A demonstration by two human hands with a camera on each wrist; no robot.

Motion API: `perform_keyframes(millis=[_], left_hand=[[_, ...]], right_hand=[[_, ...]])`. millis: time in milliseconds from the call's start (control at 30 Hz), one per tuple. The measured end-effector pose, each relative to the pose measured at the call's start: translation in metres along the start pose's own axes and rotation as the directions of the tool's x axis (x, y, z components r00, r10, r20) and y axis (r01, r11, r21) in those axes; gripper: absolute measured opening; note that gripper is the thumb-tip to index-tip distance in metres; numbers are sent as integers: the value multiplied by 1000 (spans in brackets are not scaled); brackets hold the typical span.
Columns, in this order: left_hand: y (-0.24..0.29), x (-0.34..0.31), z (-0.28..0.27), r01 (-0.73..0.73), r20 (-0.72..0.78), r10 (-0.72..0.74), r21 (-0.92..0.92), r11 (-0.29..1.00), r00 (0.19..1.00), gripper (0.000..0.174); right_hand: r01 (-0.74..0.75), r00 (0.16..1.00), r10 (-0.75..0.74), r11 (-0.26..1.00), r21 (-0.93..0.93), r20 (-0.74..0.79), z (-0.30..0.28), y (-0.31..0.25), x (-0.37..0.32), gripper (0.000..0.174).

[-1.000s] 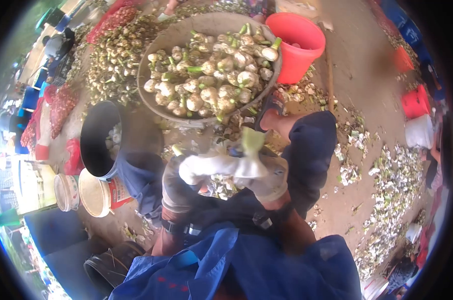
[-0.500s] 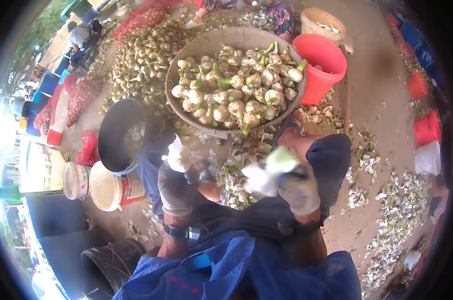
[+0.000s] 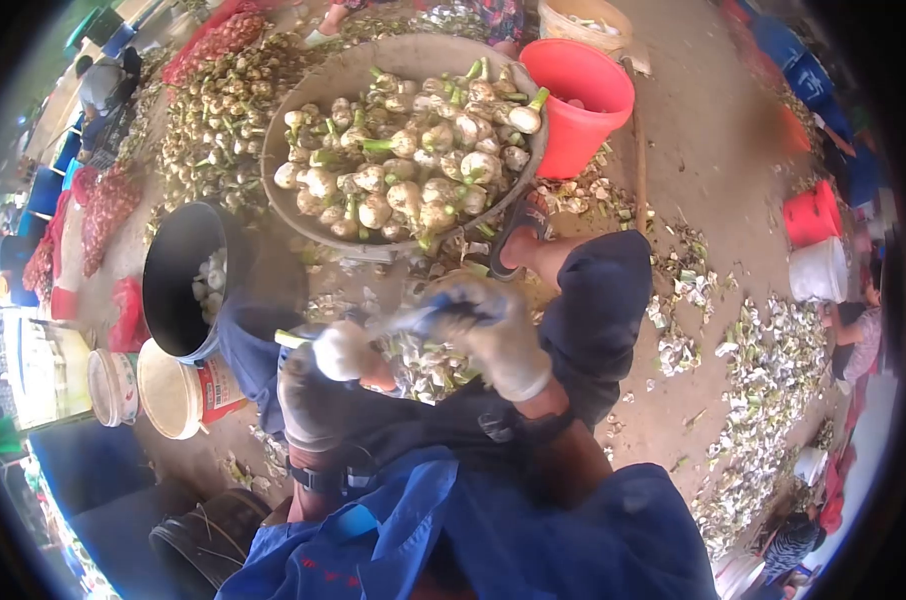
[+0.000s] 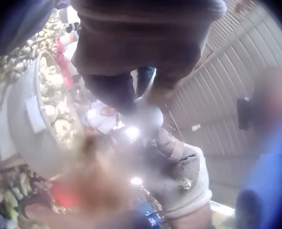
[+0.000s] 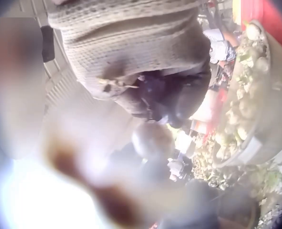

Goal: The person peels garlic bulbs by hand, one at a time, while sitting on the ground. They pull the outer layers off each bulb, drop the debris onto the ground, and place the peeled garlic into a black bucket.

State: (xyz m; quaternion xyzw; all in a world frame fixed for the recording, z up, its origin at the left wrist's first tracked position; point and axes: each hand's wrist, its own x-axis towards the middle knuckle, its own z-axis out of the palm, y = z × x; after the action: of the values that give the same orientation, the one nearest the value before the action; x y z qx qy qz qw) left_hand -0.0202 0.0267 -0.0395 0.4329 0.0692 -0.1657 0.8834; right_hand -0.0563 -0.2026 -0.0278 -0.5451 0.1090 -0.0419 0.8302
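Note:
My left hand (image 3: 310,402), in a pale glove with dark-coated fingers, holds a white garlic bulb (image 3: 341,351) with a short green stem pointing left. My right hand (image 3: 501,345), gloved likewise, is to the right of the bulb, its blurred dark fingers reaching toward it. In the right wrist view this glove (image 5: 136,57) arches over the bulb (image 5: 153,140); I cannot tell whether its fingers pinch anything. Ahead stands a wide round basin (image 3: 283,185) heaped with unpeeled garlic (image 3: 403,160). A black bucket (image 3: 168,300) on the left contains white bulbs (image 3: 210,285).
A red bucket (image 3: 573,130) stands against the basin's right side. Lidded pails (image 3: 170,390) are at the left. Garlic husks (image 3: 428,365) litter the ground between my feet, with more husks (image 3: 773,400) at the right. Beyond the basin lies a garlic pile (image 3: 213,120). People sit farther off.
The hands were together, then parted with loose husk at the right hand and the bulb in the left. Now the right hand is back near the bulb and that husk is gone from it.

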Motion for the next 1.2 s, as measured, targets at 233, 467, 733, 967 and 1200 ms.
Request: perform_keyframes(millis=[233,467,733,967,1200], left_hand=[[70,54,-124,-186,171,274,-405,895,946,40],[80,82,-122,-318,130,309,49,947,942,44],[-8,189,12,-378,369,206,926,4,906,43],[-59,274,12,-205,200,-69,818,-537,977,49],[-23,248,-12,-111,194,-109,849,516,975,45]], right_hand=[[-101,992,101,995,16,-76,-22,16,-8,20],[30,999,-11,897,-441,46,-31,40,2,28],[89,993,-117,791,-605,-6,-30,40,9,34],[28,1000,-24,812,-583,14,-31,40,5,27],[58,998,-38,830,-555,46,-36,55,-4,26]])
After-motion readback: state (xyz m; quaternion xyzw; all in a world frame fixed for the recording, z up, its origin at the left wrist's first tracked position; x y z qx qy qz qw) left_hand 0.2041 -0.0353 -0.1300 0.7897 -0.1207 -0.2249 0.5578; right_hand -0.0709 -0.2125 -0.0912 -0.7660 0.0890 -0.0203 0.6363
